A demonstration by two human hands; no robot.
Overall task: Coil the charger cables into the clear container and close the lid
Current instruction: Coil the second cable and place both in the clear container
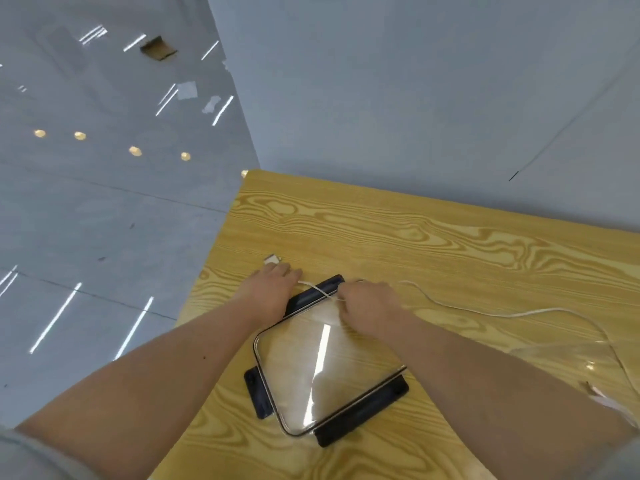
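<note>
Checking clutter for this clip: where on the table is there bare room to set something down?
Free: the wooden table beyond both hands up to the wall, and the near-left strip beside the clear lid. Crowded: around the left hand and right hand, and right, where the white cable loops.

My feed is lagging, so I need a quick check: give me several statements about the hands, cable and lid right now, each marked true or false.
1. Both hands hold the white cable. True: the left hand and right hand stretch a short span between them.
2. The cable is fully coiled. False: it trails loose across the table to the right.
3. The clear lid with dark clips lies flat under the hands. True.
4. A white plug lies beyond the left hand. True.
5. The table is grey metal. False: it is yellow wood grain.
</note>
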